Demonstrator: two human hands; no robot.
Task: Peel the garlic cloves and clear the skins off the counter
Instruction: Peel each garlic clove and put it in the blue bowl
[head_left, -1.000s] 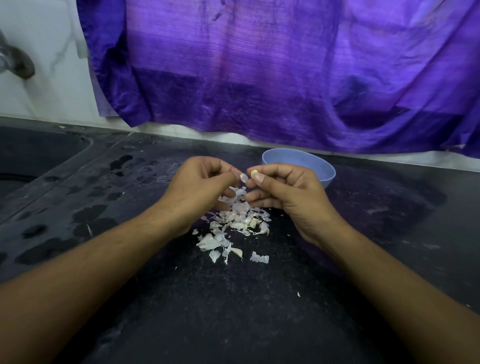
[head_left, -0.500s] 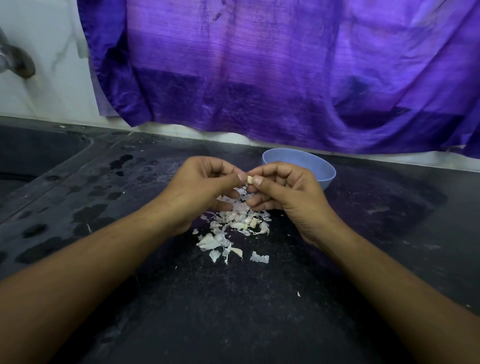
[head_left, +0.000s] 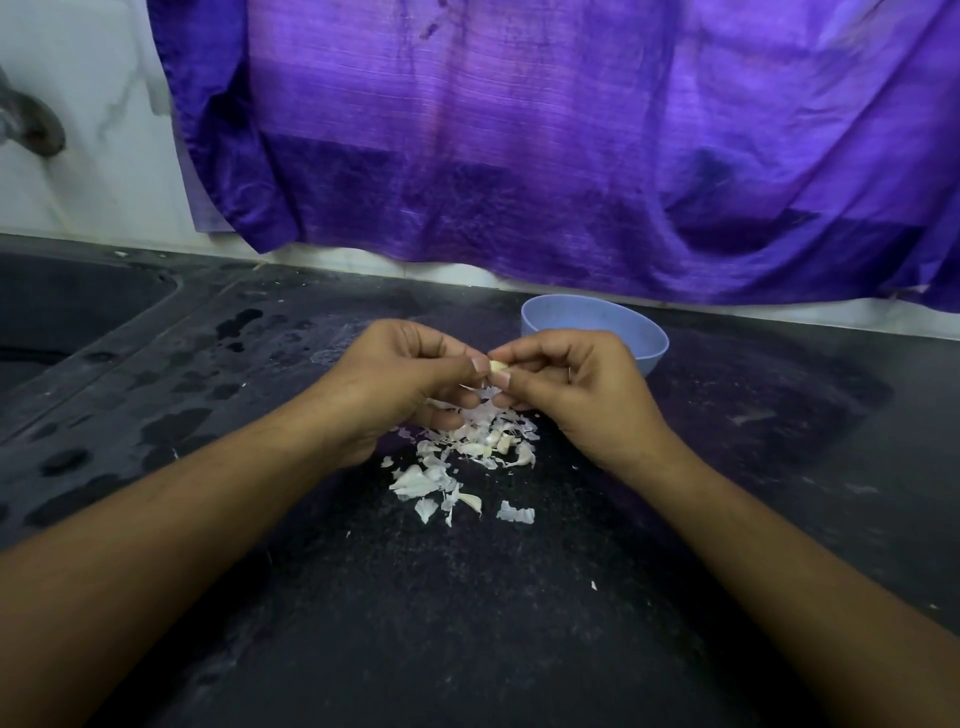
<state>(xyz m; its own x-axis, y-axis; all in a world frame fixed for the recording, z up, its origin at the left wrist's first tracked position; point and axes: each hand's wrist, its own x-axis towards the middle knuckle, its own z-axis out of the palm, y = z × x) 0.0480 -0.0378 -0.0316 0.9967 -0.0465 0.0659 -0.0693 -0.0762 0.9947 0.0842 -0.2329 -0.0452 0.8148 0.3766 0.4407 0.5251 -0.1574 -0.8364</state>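
Frame centre: left hand (head_left: 400, 379) and right hand (head_left: 576, 384) both pinch one small pale garlic clove (head_left: 497, 367) above one heap of papery white skins (head_left: 467, 457) on the black stone counter (head_left: 467, 623). One light-blue round bowl (head_left: 639, 332) sits just behind.

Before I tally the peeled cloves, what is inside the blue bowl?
Of the bowl only bare inner wall shows; the right hand hides its bottom, so cloves cannot be seen.

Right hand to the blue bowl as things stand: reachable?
Probably yes. The blue bowl sits just behind the right hand, with nothing visible between them. One catch: that hand and the left hand both pinch a garlic clove, so its grip is occupied.
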